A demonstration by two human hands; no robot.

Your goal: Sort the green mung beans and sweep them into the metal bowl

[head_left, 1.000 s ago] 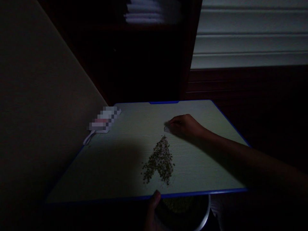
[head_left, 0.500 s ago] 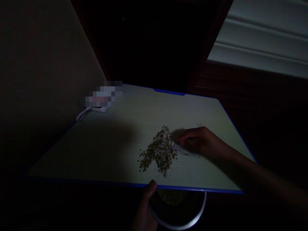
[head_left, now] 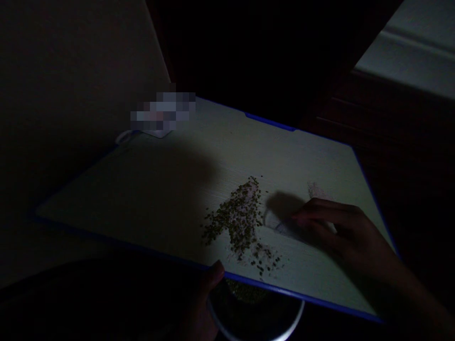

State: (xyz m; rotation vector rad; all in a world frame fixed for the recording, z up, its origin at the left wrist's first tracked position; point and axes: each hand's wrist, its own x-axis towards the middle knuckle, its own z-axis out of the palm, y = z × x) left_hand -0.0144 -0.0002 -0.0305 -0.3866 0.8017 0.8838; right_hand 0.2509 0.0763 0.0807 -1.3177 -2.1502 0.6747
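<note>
My left hand (head_left: 206, 298) clasps the near edge of a pale cutting board (head_left: 159, 199) with a blue rim, thumb on top; its other fingers are hidden below. Toward the middle of the board lies a pile of small green beans (head_left: 238, 213) mixed with pale grains. Right of that pile, my right hand (head_left: 341, 227) is closed in a pinch, low over the board. From its fingertips a clear thin piece (head_left: 272, 220) reaches toward the beans; its exact kind is hard to make out in the dim light.
Beneath the near edge is a metal-rimmed bowl (head_left: 291, 327) with green beans (head_left: 245, 290) inside. A small heap of pale grains (head_left: 318, 189) lies behind my right hand. A white device with a strap (head_left: 161, 133), partly blurred, rests at the far left against a wall (head_left: 81, 94).
My right hand has come nearer and to the right, alongside the pile. Some beans now lie spread at its near right, and pale grains show behind the hand. The view has tilted.
</note>
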